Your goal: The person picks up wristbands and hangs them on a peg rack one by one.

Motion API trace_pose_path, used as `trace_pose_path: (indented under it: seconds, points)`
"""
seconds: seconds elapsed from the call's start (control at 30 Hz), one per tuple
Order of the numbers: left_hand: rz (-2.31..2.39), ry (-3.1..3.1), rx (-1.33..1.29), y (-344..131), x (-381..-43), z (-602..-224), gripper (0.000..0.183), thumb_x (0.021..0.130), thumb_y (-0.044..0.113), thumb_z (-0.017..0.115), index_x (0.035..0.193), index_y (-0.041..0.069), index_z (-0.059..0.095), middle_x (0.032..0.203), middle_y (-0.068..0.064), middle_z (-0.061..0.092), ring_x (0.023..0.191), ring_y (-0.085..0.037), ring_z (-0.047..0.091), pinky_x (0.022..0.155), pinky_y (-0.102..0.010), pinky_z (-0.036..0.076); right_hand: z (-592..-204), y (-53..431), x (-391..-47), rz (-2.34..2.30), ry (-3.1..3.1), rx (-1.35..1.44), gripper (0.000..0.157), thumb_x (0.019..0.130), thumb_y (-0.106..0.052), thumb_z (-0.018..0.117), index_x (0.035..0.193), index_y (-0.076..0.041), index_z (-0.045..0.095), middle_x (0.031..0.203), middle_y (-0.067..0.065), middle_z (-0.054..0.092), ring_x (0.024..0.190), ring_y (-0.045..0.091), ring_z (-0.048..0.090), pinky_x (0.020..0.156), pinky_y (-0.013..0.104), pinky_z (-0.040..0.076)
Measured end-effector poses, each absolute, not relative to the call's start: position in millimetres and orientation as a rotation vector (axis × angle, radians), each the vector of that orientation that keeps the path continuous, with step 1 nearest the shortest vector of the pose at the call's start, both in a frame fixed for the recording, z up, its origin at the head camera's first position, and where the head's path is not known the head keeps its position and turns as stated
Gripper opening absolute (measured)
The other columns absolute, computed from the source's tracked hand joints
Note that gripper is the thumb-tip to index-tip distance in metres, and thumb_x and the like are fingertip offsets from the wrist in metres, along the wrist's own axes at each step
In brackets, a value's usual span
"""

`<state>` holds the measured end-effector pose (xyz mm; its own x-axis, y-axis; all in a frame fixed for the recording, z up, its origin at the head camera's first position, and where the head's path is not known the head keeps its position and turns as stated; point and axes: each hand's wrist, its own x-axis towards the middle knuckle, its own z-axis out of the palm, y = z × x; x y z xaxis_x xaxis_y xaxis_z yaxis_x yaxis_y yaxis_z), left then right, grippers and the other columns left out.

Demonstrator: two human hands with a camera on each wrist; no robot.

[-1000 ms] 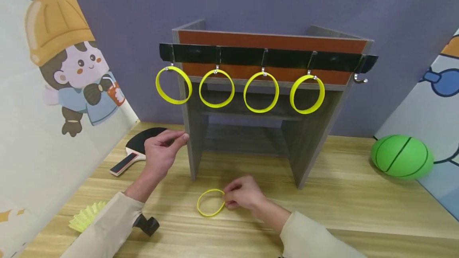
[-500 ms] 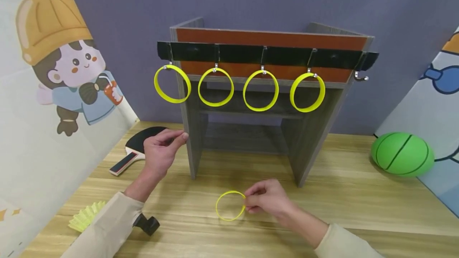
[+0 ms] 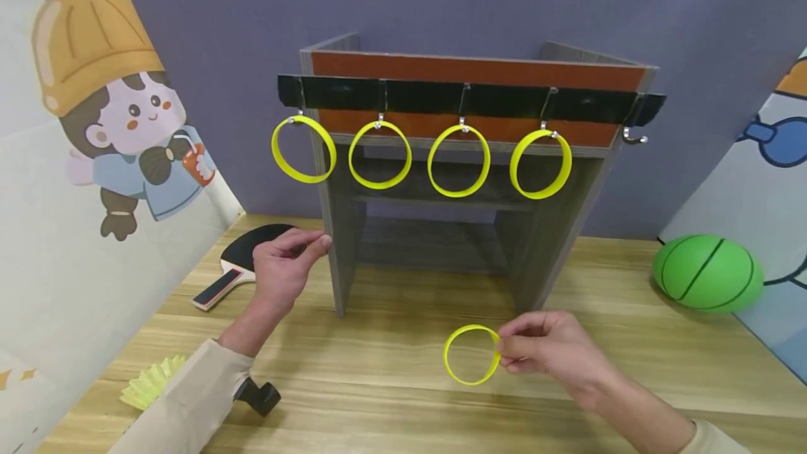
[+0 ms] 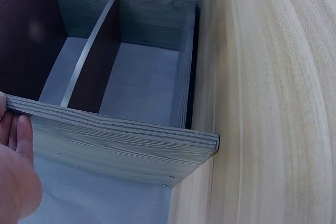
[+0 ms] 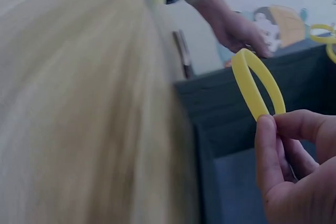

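Note:
My right hand [image 3: 561, 352] pinches a thin yellow ring [image 3: 445, 356] between thumb and fingertips, above the table in front of the shelf's right leg. In the right wrist view the ring [image 5: 248, 85] stands upright as a flat band. My left hand [image 3: 281, 265] grips the front edge of the grey shelf's left side panel [image 3: 336, 265]; in the left wrist view fingers lie along one face of that panel [image 4: 121, 124]. Several yellow rings hang from hooks on the black strip [image 3: 422, 97] across the shelf's front. The rightmost hook [image 3: 633, 137] holds no ring.
A table tennis bat [image 3: 230, 279] lies behind my left forearm. A yellow shuttlecock [image 3: 151, 380] sits by the left sleeve, with a black wrist camera [image 3: 258, 396] beside it. A green ball [image 3: 707, 274] rests on the wooden table [image 3: 378, 412] at the right.
My right hand has carried the yellow ring to the right, from the middle of the table to in front of the shelf's right leg. The left hand keeps its place on the panel.

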<state>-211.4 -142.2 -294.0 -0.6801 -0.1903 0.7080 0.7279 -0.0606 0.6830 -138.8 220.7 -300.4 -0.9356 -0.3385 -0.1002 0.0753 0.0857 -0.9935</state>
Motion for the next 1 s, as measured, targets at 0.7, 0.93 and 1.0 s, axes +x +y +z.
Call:
trace_pose_path:
  seconds: [0.7, 0.93, 1.0]
  points:
    - [-1.839, -1.541, -0.602, -141, -212, -293, 0.014, 0.075, -0.022, 0.066, 0.085, -0.028, 0.059, 0.072, -0.009, 0.066, 0.066, -0.011, 0.065, 0.063, -0.021, 0.056, -240, 287, -133, -2.317, 1.957, -0.388, 0.025, 0.090, 0.015, 0.052, 0.098, 0.002, 0.072, 0.092, 0.013, 0.068, 0.077, 0.024, 0.068, 0.073, 0.034, 0.057]
    - [-1.836, -1.530, -0.610, -141, -210, -293, 0.013, 0.075, -0.022, 0.066, 0.084, -0.028, 0.059, 0.071, -0.008, 0.066, 0.065, -0.011, 0.065, 0.062, -0.021, 0.056, -225, 302, -135, -2.454, 1.863, -0.447, 0.028, 0.092, 0.017, 0.047, 0.101, 0.005, 0.070, 0.092, 0.016, 0.069, 0.077, 0.026, 0.069, 0.074, 0.035, 0.057]
    - [-1.834, -1.529, -0.607, -141, -210, -294, 0.013, 0.075, -0.022, 0.066, 0.084, -0.027, 0.059, 0.071, -0.008, 0.066, 0.064, -0.011, 0.065, 0.062, -0.020, 0.056, -219, 304, -136, -2.492, 1.852, -0.422, 0.027, 0.091, 0.017, 0.048, 0.101, 0.005, 0.071, 0.092, 0.016, 0.069, 0.076, 0.027, 0.069, 0.073, 0.035, 0.056]
